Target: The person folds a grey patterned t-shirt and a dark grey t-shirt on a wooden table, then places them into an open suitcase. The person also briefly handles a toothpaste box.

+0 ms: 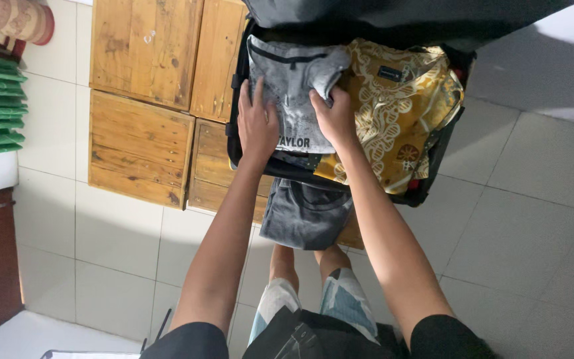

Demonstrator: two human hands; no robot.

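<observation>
Both hands press the folded grey T-shirt into the black suitcase: left hand flat, right hand gripping its edge; smoothing comes next.

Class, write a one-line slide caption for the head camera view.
Left hand and right hand press a folded grey printed T-shirt into an open black suitcase.

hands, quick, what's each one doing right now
left hand: open, flat on the grey folded shirt in the black suitcase.
right hand: closed, gripping the same grey shirt's edge.
</observation>
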